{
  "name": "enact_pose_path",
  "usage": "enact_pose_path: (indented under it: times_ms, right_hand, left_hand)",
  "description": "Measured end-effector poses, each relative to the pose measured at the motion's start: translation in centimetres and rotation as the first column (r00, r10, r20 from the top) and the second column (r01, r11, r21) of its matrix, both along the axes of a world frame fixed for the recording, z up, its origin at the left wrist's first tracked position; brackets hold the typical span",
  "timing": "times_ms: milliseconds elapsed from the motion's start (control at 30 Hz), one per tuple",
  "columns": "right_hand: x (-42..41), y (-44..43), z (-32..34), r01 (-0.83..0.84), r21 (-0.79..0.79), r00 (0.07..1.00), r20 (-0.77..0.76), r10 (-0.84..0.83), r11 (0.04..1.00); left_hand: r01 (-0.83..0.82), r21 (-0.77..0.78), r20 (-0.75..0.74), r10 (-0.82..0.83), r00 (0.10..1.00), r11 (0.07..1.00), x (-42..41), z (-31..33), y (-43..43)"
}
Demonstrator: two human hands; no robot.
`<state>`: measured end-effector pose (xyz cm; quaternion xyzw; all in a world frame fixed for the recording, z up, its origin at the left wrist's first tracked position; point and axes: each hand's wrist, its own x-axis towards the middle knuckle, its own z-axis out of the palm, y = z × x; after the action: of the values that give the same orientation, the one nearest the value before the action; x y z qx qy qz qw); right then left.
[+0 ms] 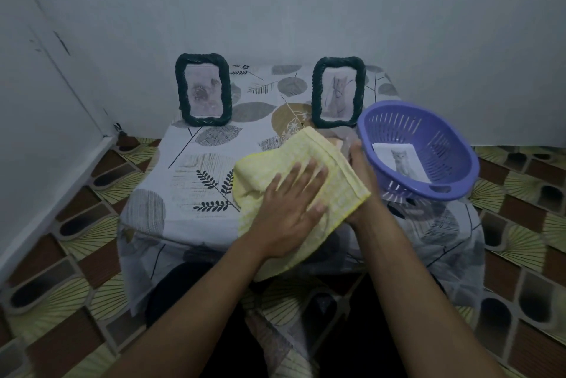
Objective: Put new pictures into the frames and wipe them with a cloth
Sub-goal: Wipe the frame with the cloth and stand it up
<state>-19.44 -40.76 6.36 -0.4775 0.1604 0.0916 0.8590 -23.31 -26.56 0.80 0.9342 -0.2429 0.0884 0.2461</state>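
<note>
While the left hand (291,203) lies flat on the yellow cloth (294,148), fingers straight and spread and palm pressing down, the right hand (363,175) sits at the cloth's right edge. Its thumb shows at the top and its fingers are hidden under the fabric, so I cannot tell whether they are curled round anything. The cloth is bunched and draped over something between the two hands, at the front right of the worktop (183,169). Only a pale, blurred corner of that thing shows above the right thumb, too unclear to name.

Just beside the right hand stands a purple slotted basket (419,132), tilted toward the person, at the worktop's right side. A cat picture (401,160) lies inside it against the lower wall.

Farther back, two dark rope-edged frames stand upright, well apart. The left frame (202,91) is at the back left and holds a pale, blurry picture. The right frame (338,93), just behind the cloth's far corner, shows a sitting cat.

A leaf-print cover hangs over the worktop's edges. It stands in a corner of grey walls (306,4) on a patterned floor (76,240).
</note>
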Motion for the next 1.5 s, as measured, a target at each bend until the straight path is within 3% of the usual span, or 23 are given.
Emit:
enact_pose_path:
  times_ms: [33, 133, 233, 367, 567, 700, 800, 933, 1033, 1167, 1300, 1400, 1500]
  right_hand:
    - [0.3, -0.4, 0.2, 0.035, -0.041, 0.999, 0.003, -0.035, 0.999]
    - [0.9, -0.4, 0.1, 0.113, 0.037, 0.994, 0.004, -0.113, 0.993]
    - [1.2, 0.3, -0.2, 0.164, 0.109, 0.986, -0.006, -0.164, 0.981]
    - [1.8, 1.2, -0.7, 0.228, 0.142, 0.973, -0.058, -0.221, 0.963]
    - [2.6, 2.1, -2.1, 0.232, 0.216, 0.972, -0.077, -0.221, 0.948]
    - [3.1, 2.3, -2.2, 0.146, 0.239, 0.989, -0.005, -0.149, 0.960]
    - [3.0, 2.8, -2.3, 0.111, 0.236, 0.994, -0.015, -0.111, 0.965]
    - [2.7, 3.3, -2.0, 0.115, 0.239, 0.993, 0.003, -0.119, 0.964]
    - [2.7, 3.6, -2.1, 0.081, 0.256, 0.996, 0.004, -0.085, 0.963]
    - [3.0, 3.9, -2.4, 0.057, 0.243, 0.998, -0.009, -0.057, 0.968]
    - [3.4, 3.8, -2.9, 0.091, 0.215, 0.996, -0.039, -0.084, 0.972]
    - [3.7, 3.8, -3.2, 0.117, 0.186, 0.992, -0.064, -0.106, 0.976]
    - [3.8, 3.8, -3.2, 0.135, 0.162, 0.988, -0.103, -0.119, 0.978]
  left_hand:
    - [0.032, -0.030, 0.021, -0.031, 0.999, 0.999, 0.1, -0.3, 0.8]
    - [0.043, -0.217, 0.027, -0.038, 0.999, 0.975, 1.0, -0.5, 2.5]
    - [-0.116, -0.364, 0.000, 0.125, 0.992, 0.924, 2.4, 0.1, 3.8]
    - [-0.257, -0.393, 0.035, 0.294, 0.955, 0.883, 4.5, 1.2, 5.9]
    - [-0.523, -0.478, 0.034, 0.610, 0.792, 0.706, 7.3, 3.6, 9.1]
    - [-0.535, -0.577, 0.124, 0.714, 0.689, 0.617, 8.0, 6.0, 10.7]
    - [-0.471, -0.632, 0.241, 0.734, 0.635, 0.615, 8.2, 7.1, 11.6]
    - [-0.500, -0.537, 0.264, 0.698, 0.665, 0.679, 8.9, 6.1, 12.7]
    - [-0.633, -0.320, 0.132, 0.695, 0.706, 0.704, 8.9, 3.2, 13.2]
    - [-0.600, -0.217, -0.025, 0.611, 0.792, 0.770, 7.4, -1.3, 12.5]
    - [-0.567, -0.036, -0.017, 0.567, 0.824, 0.823, 6.5, -3.4, 12.4]
    - [-0.601, 0.087, 0.034, 0.600, 0.799, 0.795, 6.2, -2.5, 11.7]
    - [-0.642, 0.095, 0.163, 0.624, 0.764, 0.761, 6.1, -1.5, 10.7]
